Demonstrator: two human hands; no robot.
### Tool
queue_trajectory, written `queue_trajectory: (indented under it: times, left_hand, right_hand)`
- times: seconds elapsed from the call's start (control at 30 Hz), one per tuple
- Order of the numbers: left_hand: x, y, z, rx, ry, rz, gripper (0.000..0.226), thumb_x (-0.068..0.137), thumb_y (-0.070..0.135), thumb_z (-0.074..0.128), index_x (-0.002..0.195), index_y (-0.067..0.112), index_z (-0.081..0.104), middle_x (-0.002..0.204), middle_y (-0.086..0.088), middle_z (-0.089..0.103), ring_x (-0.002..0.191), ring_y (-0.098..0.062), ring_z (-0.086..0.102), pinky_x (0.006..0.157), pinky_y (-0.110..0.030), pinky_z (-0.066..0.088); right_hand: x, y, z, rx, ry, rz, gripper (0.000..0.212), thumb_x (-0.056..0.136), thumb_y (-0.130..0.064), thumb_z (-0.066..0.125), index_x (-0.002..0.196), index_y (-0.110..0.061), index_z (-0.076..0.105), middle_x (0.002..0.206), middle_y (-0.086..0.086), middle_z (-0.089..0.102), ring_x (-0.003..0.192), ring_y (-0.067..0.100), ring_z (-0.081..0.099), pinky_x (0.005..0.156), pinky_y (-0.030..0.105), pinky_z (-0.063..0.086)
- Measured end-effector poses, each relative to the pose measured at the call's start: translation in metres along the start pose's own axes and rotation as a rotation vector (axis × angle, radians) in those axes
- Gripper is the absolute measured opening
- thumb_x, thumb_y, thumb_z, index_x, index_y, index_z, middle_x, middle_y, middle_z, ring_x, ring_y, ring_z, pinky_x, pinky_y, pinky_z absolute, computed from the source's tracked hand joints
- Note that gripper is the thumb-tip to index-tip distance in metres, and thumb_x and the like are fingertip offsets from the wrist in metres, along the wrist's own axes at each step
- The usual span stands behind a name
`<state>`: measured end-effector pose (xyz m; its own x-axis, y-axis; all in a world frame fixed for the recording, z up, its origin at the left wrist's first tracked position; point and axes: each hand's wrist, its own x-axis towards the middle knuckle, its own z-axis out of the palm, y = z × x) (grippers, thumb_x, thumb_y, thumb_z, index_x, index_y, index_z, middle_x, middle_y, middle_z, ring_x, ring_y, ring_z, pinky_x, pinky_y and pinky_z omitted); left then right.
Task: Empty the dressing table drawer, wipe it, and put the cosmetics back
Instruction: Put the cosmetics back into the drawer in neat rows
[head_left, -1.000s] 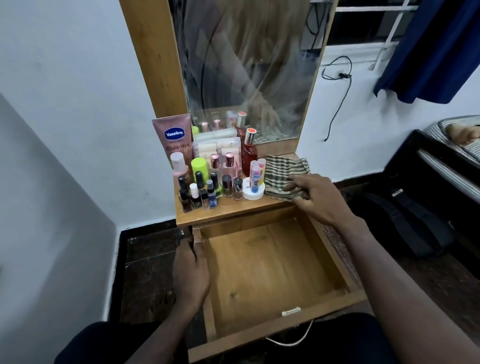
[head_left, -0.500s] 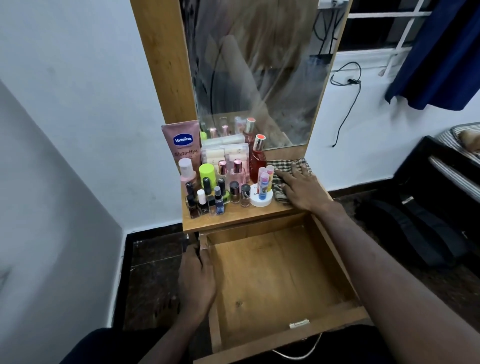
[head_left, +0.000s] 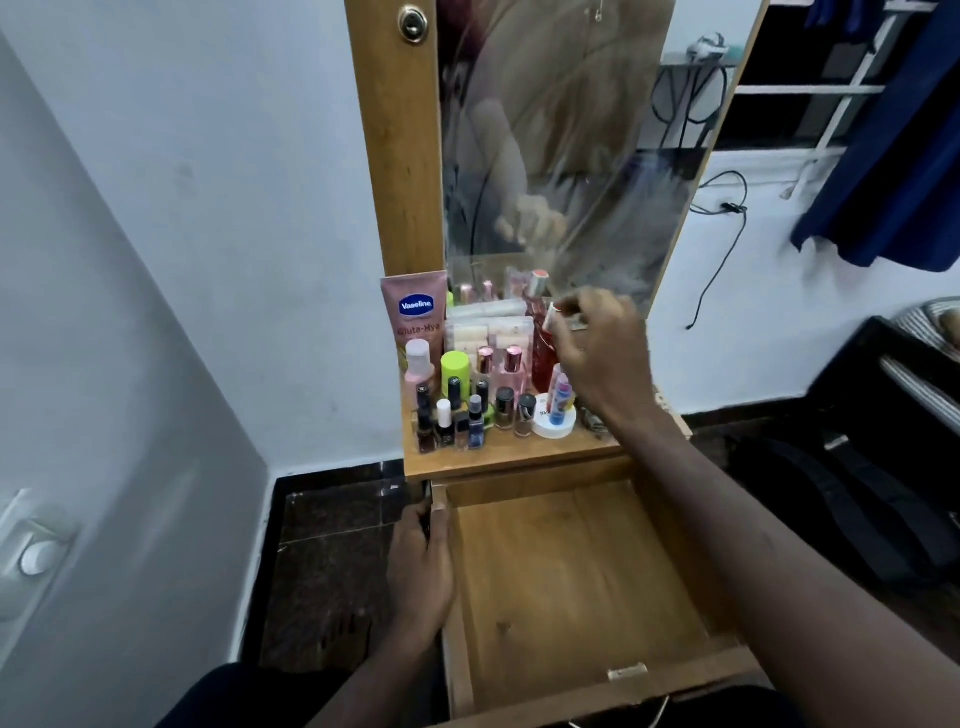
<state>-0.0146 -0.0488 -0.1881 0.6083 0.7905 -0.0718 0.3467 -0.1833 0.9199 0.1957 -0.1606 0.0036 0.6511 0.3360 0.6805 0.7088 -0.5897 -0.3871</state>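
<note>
The right hand (head_left: 597, 353) reaches up over the table (head_left: 519, 449), its arm stretched across the open drawer (head_left: 576, 577). Its fingers curl in a grip around the shiny cap of the red bottle (head_left: 543, 353), which stands at the back near the mirror (head_left: 561, 140). The left hand (head_left: 421, 577) is low down, its fingers and thumb clamped on the left wall of the drawer. The drawer is pulled out and shows only its bare wooden bottom. The cosmetics sit packed together on the left part of the table: a pink Vaseline tube (head_left: 415, 317) leans at the back, a bright green cap (head_left: 455, 366) stands in the middle, and small dark nail polish bottles (head_left: 475, 421) line the front. A round white tub (head_left: 555, 423) with a blue and pink stick on it sits just under the right hand. A bit of striped cloth (head_left: 592, 420) peeks out under the right wrist. A black cord (head_left: 722, 249) hangs on the white wall.
</note>
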Motion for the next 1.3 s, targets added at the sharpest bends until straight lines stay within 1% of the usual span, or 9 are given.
queue_trajectory:
  times: [0.1, 0.27, 0.4, 0.57, 0.73, 0.83, 1.0, 1.17, 1.3]
  left_hand:
    - [0.009, -0.001, -0.011, -0.081, -0.007, -0.042, 0.039, 0.112, 0.044, 0.041, 0.095, 0.02, 0.067, 0.091, -0.003, 0.071, 0.088, -0.02, 0.067, 0.081, -0.042, 0.052]
    - [0.023, 0.005, -0.028, -0.09, 0.102, -0.009, 0.025, 0.111, 0.035, 0.047, 0.093, 0.026, 0.063, 0.086, -0.003, 0.068, 0.082, -0.019, 0.064, 0.069, -0.033, 0.046]
    - [0.031, 0.006, -0.031, -0.077, 0.109, 0.004, 0.021, 0.111, 0.034, 0.048, 0.097, 0.029, 0.062, 0.088, 0.001, 0.068, 0.081, -0.013, 0.062, 0.064, -0.026, 0.04]
    - [0.035, 0.006, -0.032, -0.095, 0.092, 0.022, 0.018, 0.111, 0.037, 0.047, 0.1, 0.034, 0.06, 0.093, 0.003, 0.068, 0.085, -0.012, 0.064, 0.066, -0.029, 0.044]
    - [0.034, 0.005, -0.033, -0.104, 0.087, 0.017, 0.017, 0.112, 0.037, 0.047, 0.105, 0.031, 0.061, 0.095, 0.006, 0.068, 0.087, -0.009, 0.064, 0.067, -0.027, 0.045]
    - [0.033, 0.005, -0.035, -0.096, 0.097, 0.017, 0.017, 0.112, 0.036, 0.046, 0.107, 0.031, 0.062, 0.097, 0.008, 0.068, 0.089, -0.007, 0.064, 0.068, -0.026, 0.046]
    - [0.028, -0.001, -0.043, -0.152, 0.189, 0.043, 0.027, 0.113, 0.032, 0.042, 0.112, 0.025, 0.068, 0.105, 0.006, 0.07, 0.096, -0.009, 0.066, 0.073, -0.026, 0.048]
    - [0.01, 0.007, -0.061, -0.122, 0.23, 0.205, 0.02, 0.11, 0.031, 0.052, 0.11, 0.02, 0.068, 0.1, 0.004, 0.068, 0.089, -0.006, 0.063, 0.07, -0.024, 0.046]
    - [-0.009, 0.019, -0.07, -0.088, 0.099, 0.409, 0.032, 0.105, 0.049, 0.049, 0.11, 0.024, 0.068, 0.101, 0.01, 0.07, 0.091, -0.005, 0.066, 0.074, -0.021, 0.051]
  right_hand:
    - [0.024, -0.042, 0.019, 0.117, -0.122, -0.134, 0.027, 0.097, -0.034, 0.068, 0.12, -0.021, 0.07, 0.108, -0.002, 0.072, 0.1, 0.015, 0.058, 0.087, 0.037, 0.05]
    - [0.047, -0.07, 0.05, 0.092, -0.221, -0.194, 0.043, 0.095, -0.037, 0.071, 0.137, -0.028, 0.061, 0.106, 0.0, 0.068, 0.099, 0.019, 0.06, 0.087, 0.044, 0.054]
    - [0.049, -0.078, 0.062, 0.078, -0.244, -0.2, 0.041, 0.095, -0.031, 0.073, 0.134, -0.022, 0.062, 0.108, 0.0, 0.068, 0.101, 0.016, 0.06, 0.093, 0.044, 0.055]
    - [0.054, -0.087, 0.067, 0.148, -0.204, -0.135, 0.019, 0.097, -0.016, 0.07, 0.114, -0.014, 0.063, 0.094, 0.002, 0.072, 0.085, 0.016, 0.067, 0.08, 0.04, 0.061]
    - [0.06, -0.093, 0.068, 0.254, -0.233, -0.089, 0.01, 0.1, -0.013, 0.066, 0.109, -0.012, 0.063, 0.092, -0.004, 0.066, 0.082, 0.008, 0.065, 0.076, 0.028, 0.062]
    - [0.064, -0.098, 0.059, 0.315, -0.217, -0.113, 0.008, 0.103, -0.014, 0.064, 0.11, -0.01, 0.063, 0.088, -0.011, 0.063, 0.077, -0.001, 0.063, 0.07, 0.014, 0.057]
    - [0.084, -0.115, 0.013, 0.361, -0.057, -0.185, 0.012, 0.101, -0.014, 0.067, 0.11, -0.006, 0.065, 0.092, -0.01, 0.069, 0.078, -0.008, 0.064, 0.076, 0.01, 0.056]
    - [0.087, -0.126, -0.053, 0.437, 0.036, -0.157, 0.008, 0.101, -0.02, 0.066, 0.105, -0.013, 0.066, 0.087, -0.007, 0.072, 0.081, 0.006, 0.07, 0.074, 0.027, 0.062]
    - [0.051, -0.116, -0.083, 0.514, -0.131, 0.06, 0.008, 0.102, -0.025, 0.067, 0.105, -0.018, 0.064, 0.087, 0.0, 0.074, 0.076, 0.014, 0.075, 0.065, 0.038, 0.065]
